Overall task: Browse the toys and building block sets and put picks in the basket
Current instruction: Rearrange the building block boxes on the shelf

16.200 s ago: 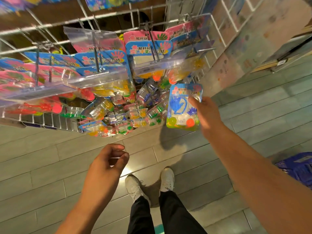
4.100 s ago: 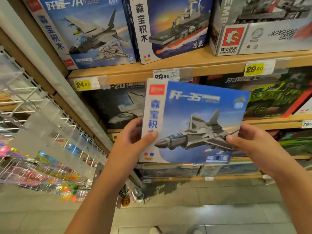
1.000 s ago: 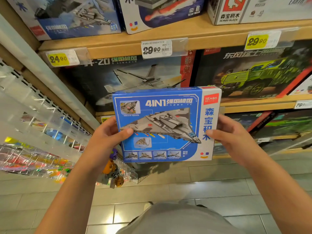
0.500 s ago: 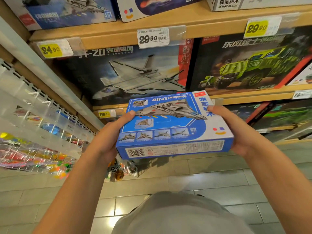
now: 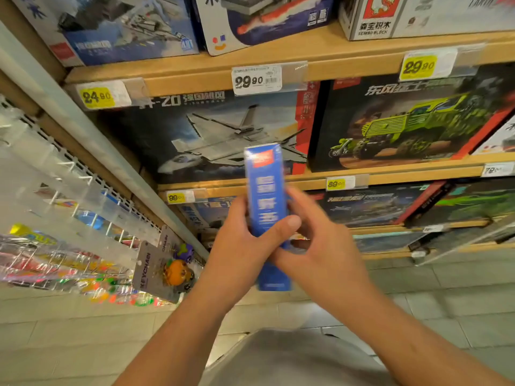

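A blue building block box (image 5: 266, 188) stands on end in front of the shelves, its narrow side with white characters facing me. My left hand (image 5: 245, 246) grips it, thumb across the side and fingers behind. My right hand (image 5: 320, 240) touches the box's right and lower part with fingers spread; how firmly it holds is blurred. The basket is out of view.
Wooden shelves (image 5: 320, 59) carry large block sets: a grey jet box (image 5: 220, 135), a green truck box (image 5: 412, 121), with yellow and white price tags. A wire rack (image 5: 69, 218) of packaged toys and a keychain card (image 5: 164, 271) hangs at left. Tiled floor lies below.
The box has turned from lying flat with its back face up to standing on end with its narrow side toward me. Both hands have shifted closer together around it.
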